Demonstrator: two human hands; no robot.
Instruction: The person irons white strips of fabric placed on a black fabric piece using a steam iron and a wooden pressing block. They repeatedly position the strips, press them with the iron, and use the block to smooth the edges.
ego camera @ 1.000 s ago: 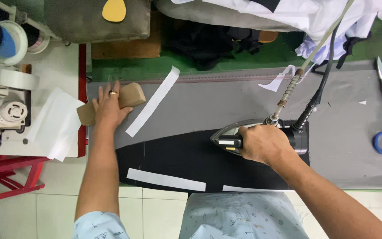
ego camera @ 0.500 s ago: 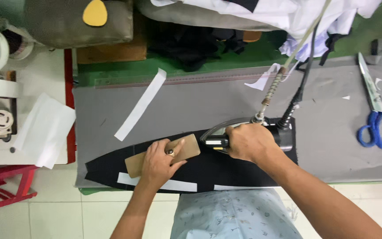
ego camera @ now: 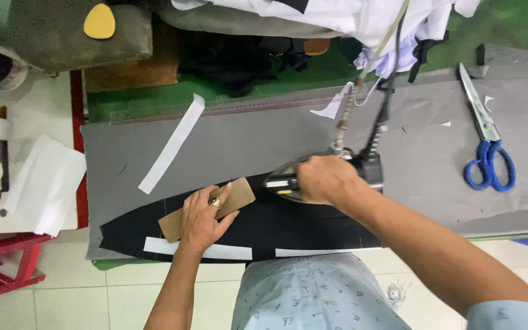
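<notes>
Your left hand (ego camera: 201,221) lies flat, pressing a brown block (ego camera: 208,209) onto the black cloth (ego camera: 313,223) at the table's (ego camera: 423,159) six o'clock edge. At the block's three o'clock, your right hand (ego camera: 325,179) grips the iron (ego camera: 291,177); pressing looks underway. No containers show contents.

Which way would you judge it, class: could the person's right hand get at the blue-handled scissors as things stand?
Probably not at once: the right hand is closed on the iron, so it is occupied. Otherwise the way looks free, since only bare grey pad lies between it and the scissors.
</notes>
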